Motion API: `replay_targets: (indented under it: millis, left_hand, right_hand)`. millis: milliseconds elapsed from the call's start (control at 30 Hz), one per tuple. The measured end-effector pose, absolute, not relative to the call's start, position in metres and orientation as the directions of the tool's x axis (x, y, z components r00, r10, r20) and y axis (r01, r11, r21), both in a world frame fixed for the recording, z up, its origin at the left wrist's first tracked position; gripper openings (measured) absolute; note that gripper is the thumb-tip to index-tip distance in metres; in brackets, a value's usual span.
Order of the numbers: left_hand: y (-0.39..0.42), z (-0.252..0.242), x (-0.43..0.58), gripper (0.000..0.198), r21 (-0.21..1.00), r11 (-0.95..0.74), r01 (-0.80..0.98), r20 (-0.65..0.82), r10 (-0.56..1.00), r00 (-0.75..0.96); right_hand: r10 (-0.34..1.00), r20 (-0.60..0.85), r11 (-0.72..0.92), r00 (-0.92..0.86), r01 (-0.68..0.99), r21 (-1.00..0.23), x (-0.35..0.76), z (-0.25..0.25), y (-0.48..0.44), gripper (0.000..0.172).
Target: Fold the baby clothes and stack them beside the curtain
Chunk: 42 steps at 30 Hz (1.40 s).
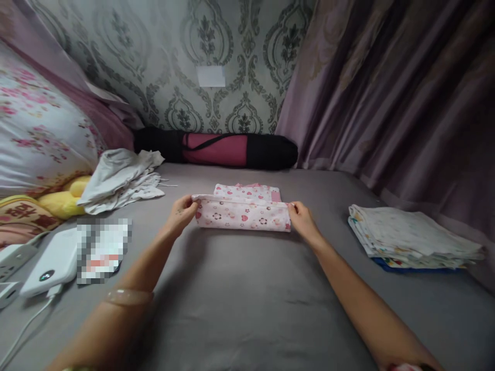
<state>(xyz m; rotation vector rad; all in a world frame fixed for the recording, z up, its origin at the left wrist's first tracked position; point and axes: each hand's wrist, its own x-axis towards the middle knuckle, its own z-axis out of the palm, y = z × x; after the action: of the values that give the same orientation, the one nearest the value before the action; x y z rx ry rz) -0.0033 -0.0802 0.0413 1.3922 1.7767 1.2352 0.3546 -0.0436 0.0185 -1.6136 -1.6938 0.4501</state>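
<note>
A pink and white cloth (243,214) printed with hearts and flowers is stretched between my two hands, folded into a long strip above the grey bed sheet (247,299). My left hand (183,211) pinches its upper left corner. At the upper right corner, my right hand (304,219) pinches the fabric between thumb and fingers. Just behind the strip shows another part of matching printed fabric (247,192), with a pink edge; whether it is the same piece I cannot tell.
On the right lies a stack of folded cloths (413,237). A crumpled pale garment (121,178), a white power bank (56,263) with a cable and a blurred-out flat item (104,252) are on the left. A black and red long bag (216,149) rests against the wall.
</note>
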Motion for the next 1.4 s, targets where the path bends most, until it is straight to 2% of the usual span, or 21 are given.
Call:
replay_targets:
  millis: [100, 200, 300, 500, 733, 1133, 1300, 1400]
  left_hand:
    - [-0.053, 0.031, 0.003, 0.019, 0.906, 0.046, 0.420, 0.106, 0.937, -0.332]
    - [-0.030, 0.021, 0.008, 0.015, 0.822, 0.062, 0.566, 0.184, 0.912, -0.367]
    - [-0.015, 0.015, 0.013, 0.018, 0.721, 0.094, 0.687, 0.247, 0.891, -0.380]
    - [0.002, 0.005, 0.022, 0.025, 0.579, 0.208, 0.788, 0.222, 0.890, -0.398]
    - [0.016, 0.003, 0.026, 0.028, 0.488, 0.235, 0.841, 0.186, 0.913, -0.363]
    - [0.041, -0.007, 0.020, 0.033, 0.382, 0.255, 0.888, 0.136, 0.935, -0.327]
    - [0.045, -0.007, 0.024, 0.036, 0.353, 0.312, 0.882, 0.094, 0.926, -0.365]
    - [0.051, -0.006, 0.022, 0.040, 0.382, 0.347, 0.857, 0.072, 0.913, -0.402]
  right_hand:
    - [0.959, 0.219, 0.011, 0.179, 0.748, -0.663, 0.341, 0.012, -0.018, 0.031]
    - [0.957, 0.192, -0.058, 0.218, 0.790, -0.610, 0.328, 0.011, -0.004, 0.035]
    - [0.958, 0.186, -0.074, 0.216, 0.819, -0.570, 0.319, 0.014, 0.003, 0.037]
    - [0.962, 0.156, -0.138, 0.225, 0.891, -0.432, 0.313, 0.019, 0.015, 0.039]
    - [0.968, 0.152, -0.146, 0.201, 0.939, -0.312, 0.311, 0.019, 0.037, 0.040]
    - [0.968, 0.129, -0.170, 0.213, 0.944, -0.283, 0.314, 0.007, 0.062, 0.046]
    - [0.961, 0.062, -0.235, 0.271, 0.911, -0.338, 0.315, 0.001, 0.070, 0.049]
    - [0.957, -0.004, -0.266, 0.289, 0.875, -0.404, 0.320, 0.003, 0.077, 0.048]
